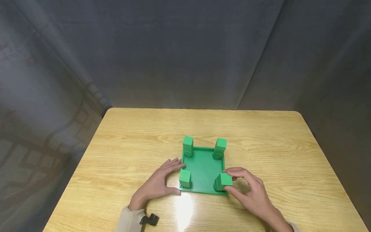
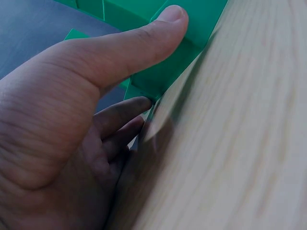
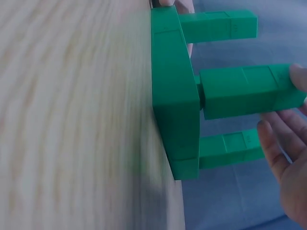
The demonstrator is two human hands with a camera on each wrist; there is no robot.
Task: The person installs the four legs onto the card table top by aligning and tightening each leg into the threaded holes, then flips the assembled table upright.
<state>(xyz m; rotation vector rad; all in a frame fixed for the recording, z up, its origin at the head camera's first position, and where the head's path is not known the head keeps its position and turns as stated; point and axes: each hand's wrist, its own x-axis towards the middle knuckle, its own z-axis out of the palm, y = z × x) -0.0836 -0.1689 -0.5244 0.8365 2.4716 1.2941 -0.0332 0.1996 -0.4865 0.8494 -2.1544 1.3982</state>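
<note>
A square green board (image 1: 204, 169) with a raised rim lies on the table, a green block-shaped leg standing at each corner. My right hand (image 1: 252, 193) pinches the top of the near right leg (image 1: 226, 179) between thumb and fingertips. In the right wrist view this leg (image 3: 244, 91) stands off the board's side, a narrow neck showing between them. My left hand (image 1: 157, 182) is spread along the board's left side, its thumb at the near left corner and fingertips at the left rim. The near left leg (image 1: 185, 178) rises beside it.
The far left leg (image 1: 188, 145) and far right leg (image 1: 220, 146) stand upright at the back corners. A light wooden table (image 1: 139, 135) carries everything. Dark grey cloth (image 1: 185, 54) hangs behind and at both sides. A black strap piece (image 1: 150, 219) sits at the left cuff.
</note>
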